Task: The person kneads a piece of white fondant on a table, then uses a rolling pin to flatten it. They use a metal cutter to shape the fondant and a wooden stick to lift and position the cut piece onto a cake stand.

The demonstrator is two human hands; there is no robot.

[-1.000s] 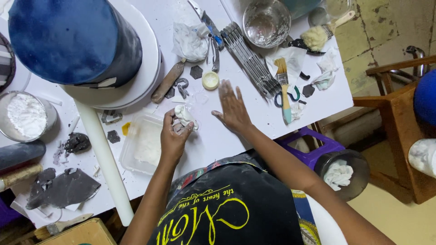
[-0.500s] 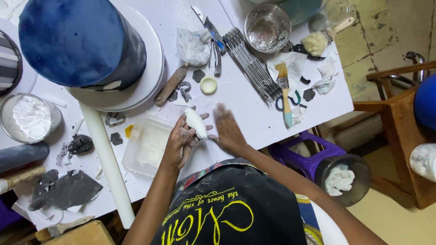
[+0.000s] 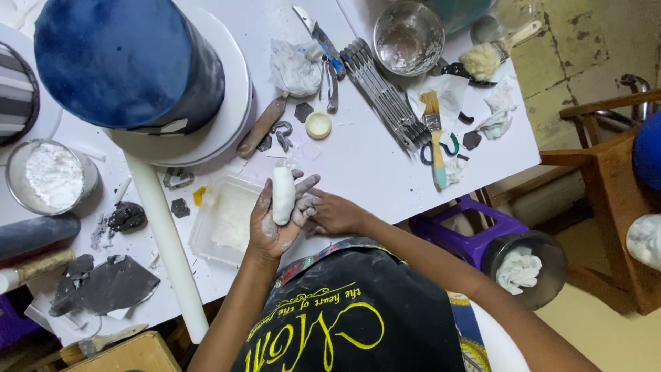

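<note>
A white lump of fondant [image 3: 283, 195], rolled into a short thick log, lies in the palm of my left hand [image 3: 274, 219], which is dusted with white powder and cupped around it. My right hand [image 3: 335, 213] sits just right of it, its fingertips touching the left hand's fingers beside the lump. Both hands hover over the near edge of the white table [image 3: 358, 172], next to a clear plastic tub [image 3: 222, 219] holding white paste.
A blue cylindrical cake [image 3: 127, 65] stands on a white board at back left. A long white rolling pin [image 3: 165, 241], a bowl of white powder [image 3: 49, 178], grey fondant scraps [image 3: 107, 284], metal tools [image 3: 385, 96], a paintbrush [image 3: 435, 141] and a glass bowl [image 3: 407, 36] lie around. Purple stool [image 3: 468, 231] right.
My hands left the table surface and came together. The white lump went from crumpled under my left hand to a smooth log held in its palm.
</note>
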